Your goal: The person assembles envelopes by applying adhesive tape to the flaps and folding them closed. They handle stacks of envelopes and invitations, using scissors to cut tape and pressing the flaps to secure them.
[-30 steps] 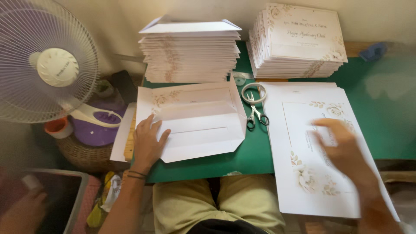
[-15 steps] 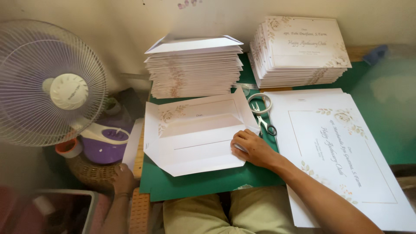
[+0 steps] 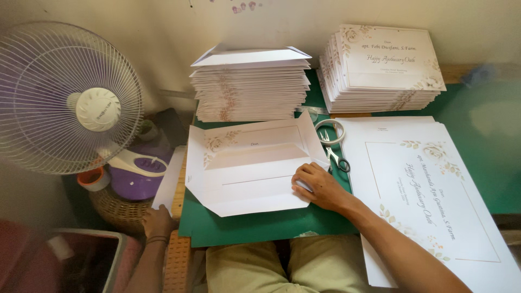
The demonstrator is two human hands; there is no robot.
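A white unfolded envelope sheet with floral print lies on the green mat. My right hand presses flat on its right flap, fingers together, holding nothing. My left hand is off the mat to the left, resting by the edge of a white paper strip above the woven surface; its fingers are partly hidden. A pair of small scissors lies just beyond my right hand.
A stack of folded envelopes and a stack of printed cards stand at the back. Large printed sheets lie to the right. A white fan, a purple appliance and a wicker basket crowd the left.
My right hand came from the printed sheets on the right onto the envelope's right flap. My left hand left the envelope and dropped off the mat to the left.
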